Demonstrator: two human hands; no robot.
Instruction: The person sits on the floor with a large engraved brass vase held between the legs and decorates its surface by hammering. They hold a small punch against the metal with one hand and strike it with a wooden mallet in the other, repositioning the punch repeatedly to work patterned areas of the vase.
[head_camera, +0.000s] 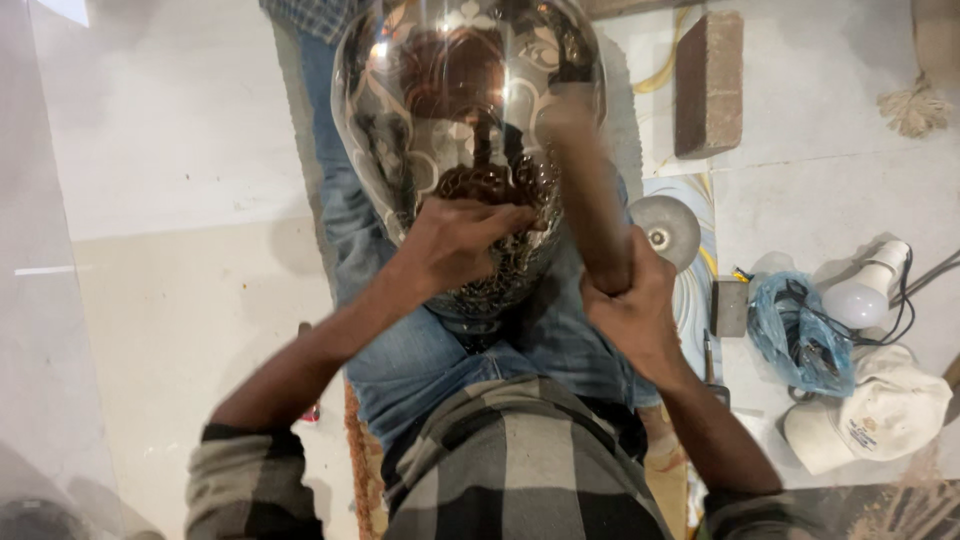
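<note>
Head view, centre of frame: a person sat on the floor, a large patterned metal vase (468, 140) lying across the denim lap, its body toward the top of the frame.
Left hand: left hand (455, 245) lay with curled fingers pressed on the lower, darker embossed part of the vase, steadying it.
Right hand: right hand (630, 305) was closed in a fist round the lower end of a brown wooden stick (590, 190), which ran up against the vase's right side.
Right of frame: a brick (708, 85) upper right; a round metal disc (668, 228) just beside the knee; a blue plastic bag (800, 335), a white bulb (865, 290) and a white cap (880, 415) lower right.
Risk: judged, the rounded vase could roll off the lap if the left hand eased; a hard or skewed blow of the stick could dent the relief.
Unclear: the vase's neck was hidden behind the hands; its top was cut off; the stick's upper end blurred.
</note>
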